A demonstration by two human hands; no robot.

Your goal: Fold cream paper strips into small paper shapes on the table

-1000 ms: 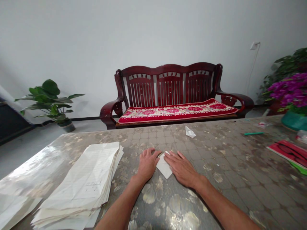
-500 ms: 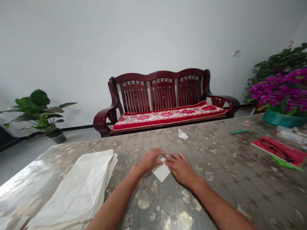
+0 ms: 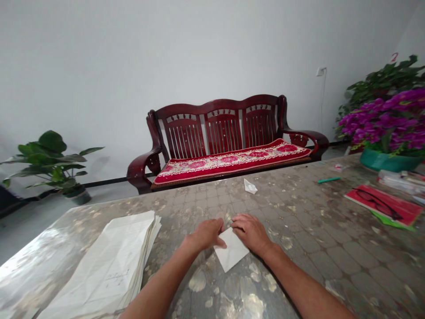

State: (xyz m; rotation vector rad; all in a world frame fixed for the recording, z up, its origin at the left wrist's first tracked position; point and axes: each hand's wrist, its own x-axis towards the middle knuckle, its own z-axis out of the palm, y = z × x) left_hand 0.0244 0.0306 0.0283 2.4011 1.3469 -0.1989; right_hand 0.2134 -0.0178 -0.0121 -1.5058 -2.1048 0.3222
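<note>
A small folded white paper lies on the patterned table in front of me. My left hand has its fingers curled and pinches the paper's far left edge. My right hand is curled too and grips the far right edge. Both hands meet at the paper's top corner. Another small folded white paper piece sits farther back near the table's far edge.
A thick stack of white sheets lies at the left. On the right are a red booklet with glasses, a green pen and a potted purple flower. A red wooden bench stands behind the table.
Both hands went from lying flat on the paper to curling and gripping its far edges. The paper now shows more toward me. The view shifted slightly left and down.
</note>
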